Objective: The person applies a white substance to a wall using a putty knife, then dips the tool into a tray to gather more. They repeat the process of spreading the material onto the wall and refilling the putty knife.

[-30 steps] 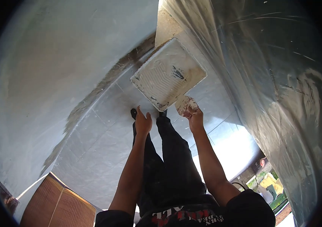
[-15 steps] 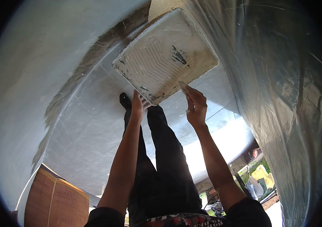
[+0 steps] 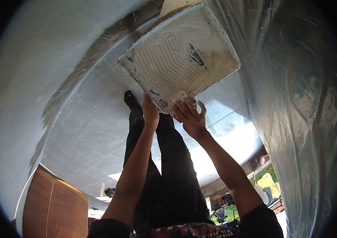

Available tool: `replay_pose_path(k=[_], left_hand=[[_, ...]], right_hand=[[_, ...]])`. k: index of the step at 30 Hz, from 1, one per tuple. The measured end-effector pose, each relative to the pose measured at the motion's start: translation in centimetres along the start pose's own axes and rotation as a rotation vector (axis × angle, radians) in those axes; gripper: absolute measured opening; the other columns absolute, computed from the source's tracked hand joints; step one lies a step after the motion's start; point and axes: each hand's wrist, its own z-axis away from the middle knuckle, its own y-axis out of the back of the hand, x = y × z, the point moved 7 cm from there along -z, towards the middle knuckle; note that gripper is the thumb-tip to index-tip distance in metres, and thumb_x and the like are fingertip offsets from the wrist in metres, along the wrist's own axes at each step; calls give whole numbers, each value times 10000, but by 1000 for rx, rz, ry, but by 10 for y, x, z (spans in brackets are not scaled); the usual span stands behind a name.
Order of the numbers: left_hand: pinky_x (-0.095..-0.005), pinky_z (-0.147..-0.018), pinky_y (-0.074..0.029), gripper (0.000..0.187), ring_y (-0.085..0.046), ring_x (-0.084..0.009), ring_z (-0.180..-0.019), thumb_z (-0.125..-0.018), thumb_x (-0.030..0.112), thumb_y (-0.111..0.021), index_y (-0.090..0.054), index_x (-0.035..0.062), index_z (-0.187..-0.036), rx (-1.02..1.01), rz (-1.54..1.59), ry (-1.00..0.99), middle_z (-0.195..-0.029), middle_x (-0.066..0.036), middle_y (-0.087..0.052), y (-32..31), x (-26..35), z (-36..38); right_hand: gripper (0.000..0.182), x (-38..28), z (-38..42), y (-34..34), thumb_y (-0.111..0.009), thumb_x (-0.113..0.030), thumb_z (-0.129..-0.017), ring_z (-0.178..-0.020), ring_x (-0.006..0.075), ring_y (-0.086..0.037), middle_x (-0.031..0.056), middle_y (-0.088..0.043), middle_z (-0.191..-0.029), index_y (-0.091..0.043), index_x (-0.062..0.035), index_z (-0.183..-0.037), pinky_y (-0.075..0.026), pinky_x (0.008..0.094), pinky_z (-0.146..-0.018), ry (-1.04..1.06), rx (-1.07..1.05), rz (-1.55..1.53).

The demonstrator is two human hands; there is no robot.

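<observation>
A paint tray (image 3: 156, 59) with a ridged bed is coated in whitish material, with a dark bare patch right of the ridges. My left hand (image 3: 150, 109) grips its near left corner, thumb along the rim and fingers hidden underneath. At the near edge, my right hand (image 3: 191, 117) is closed on a thin flat scraper (image 3: 181, 96). Whitish material covers the scraper's visible face, and it overlaps the tray's near rim. My right fingers lie over the scraper and the thumb sticks out to the right.
A pale wall (image 3: 29, 71) curves along the left. Clear plastic sheeting (image 3: 295, 99) hangs on the right. Below are the grey floor (image 3: 93, 119) and my legs in dark trousers (image 3: 172, 158). A brown woven panel (image 3: 53, 202) stands at lower left.
My right hand has moved left and turned over, bringing the scraper from beside the tray onto its near edge. The tray has shifted slightly right in view, still in my left hand.
</observation>
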Motion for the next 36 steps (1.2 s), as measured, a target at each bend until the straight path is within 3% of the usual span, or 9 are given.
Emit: replay_pose_path(k=[3,7,9,12,18,24,31,34,36], left_hand=[[-326,-828,-489,687,-644,-183,-887,-1080,507,-243,-609,-67,-1177,129,-129,-210,-1027,-107,-682,-5,16,10],[-338,-815,-487,701,-636,-198,-879,-1085,484,-247,-614,-112,-1121,213,-242,-213,-1019,-146,-685,-12,20,11],[-390,-615,-434,672,-530,-216,-638,-1092,438,-240,-582,-98,-877,412,-212,-334,-699,-166,-612,-11,28,14],[-394,-593,-412,666,-474,-211,-617,-1092,440,-237,-538,-84,-811,450,-204,-304,-666,-148,-575,-13,28,18],[-399,-572,-400,693,-456,-205,-602,-1087,463,-222,-514,-81,-771,475,-221,-278,-645,-145,-556,-13,29,15],[-395,-563,-399,718,-440,-195,-601,-1083,484,-222,-504,-87,-752,510,-221,-265,-630,-139,-558,-14,30,18],[-396,-621,-423,731,-450,-204,-652,-1080,500,-212,-526,-98,-802,491,-193,-267,-704,-154,-598,-16,33,22],[-396,-677,-457,731,-546,-234,-697,-1082,489,-203,-566,-112,-877,477,-250,-245,-791,-183,-651,-17,37,20],[-399,-724,-486,726,-643,-289,-769,-1085,472,-201,-603,-121,-963,534,-202,-272,-869,-218,-688,-19,41,27]], right_hand=[[348,2,7,-8,-661,-356,-906,-1237,119,-502,-83,-617,-1257,-657,-269,-1242,-257,486,-1093,5,-44,75],[335,2,10,-5,-677,-312,-882,-1220,111,-515,-86,-629,-1245,-679,-250,-1212,-273,465,-1059,-34,-28,41],[338,3,11,-4,-683,-255,-853,-1212,114,-523,-90,-635,-1245,-694,-230,-1190,-284,458,-1039,-84,-58,17],[350,3,13,0,-679,-204,-827,-1213,117,-524,-89,-633,-1262,-701,-213,-1176,-291,456,-1037,-128,-97,-11],[411,-1,22,7,-697,-88,-765,-1233,125,-525,-69,-643,-1265,-706,-188,-1164,-300,453,-1030,-246,-96,-104],[582,-22,32,1,-594,82,-672,-1276,185,-528,-22,-644,-1279,-685,-126,-1208,-293,432,-1029,-445,-31,-211],[544,-45,24,-1,-589,77,-761,-1312,285,-518,39,-652,-1279,-656,-90,-1275,-346,434,-1040,-816,157,-280],[429,-49,33,-7,-595,16,-845,-1344,368,-489,135,-624,-1331,-650,-29,-1268,-380,461,-1067,-873,119,-316],[429,-47,74,-26,-562,59,-857,-1352,392,-475,157,-606,-1356,-636,-1,-1276,-393,468,-1080,-1119,68,-388]])
